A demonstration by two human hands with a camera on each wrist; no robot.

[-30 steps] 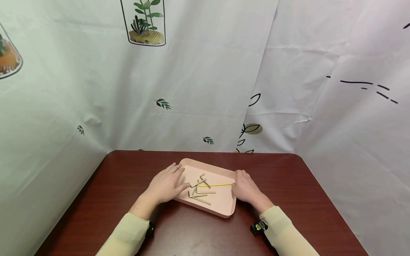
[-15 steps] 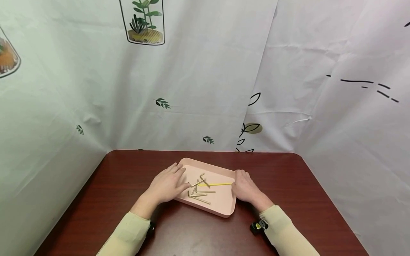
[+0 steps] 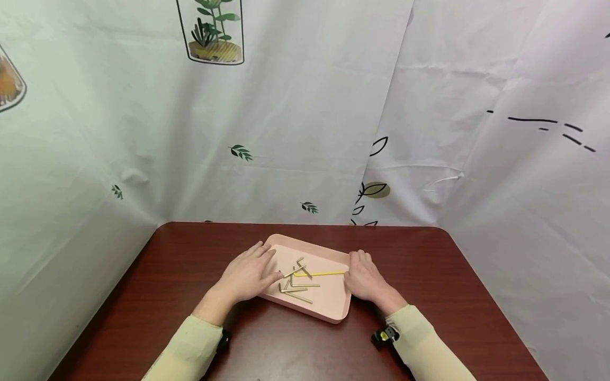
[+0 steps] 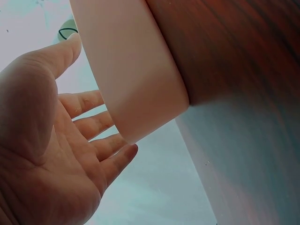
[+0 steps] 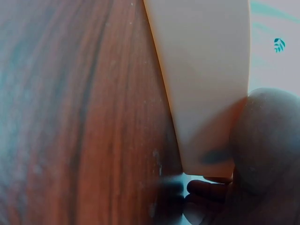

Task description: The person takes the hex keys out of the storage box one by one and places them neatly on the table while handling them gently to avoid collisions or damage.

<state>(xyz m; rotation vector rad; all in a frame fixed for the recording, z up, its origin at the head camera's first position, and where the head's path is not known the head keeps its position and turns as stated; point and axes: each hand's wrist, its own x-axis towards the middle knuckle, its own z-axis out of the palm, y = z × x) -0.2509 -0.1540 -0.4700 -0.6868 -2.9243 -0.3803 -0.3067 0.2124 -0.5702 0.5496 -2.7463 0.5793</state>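
A shallow pink tray (image 3: 331,302) sits at a slant on the table, holding several brass-coloured L-shaped hex keys (image 3: 305,286) and a longer yellow one (image 3: 321,274). My left hand (image 3: 242,275) rests on the tray's left edge with fingers spread; its thumb reaches in beside a key end, and contact there cannot be told. In the left wrist view those fingers (image 4: 89,102) lie relaxed along the tray wall (image 4: 136,61). My right hand (image 3: 367,278) grips the right edge; the right wrist view has its fingers (image 5: 204,191) bent round the tray's corner (image 5: 206,159).
The dark red wooden table (image 3: 405,254) extends around the tray on all sides. White printed cloth (image 3: 305,132) hangs behind and at both sides. A small black device (image 3: 385,336) is strapped at the right wrist.
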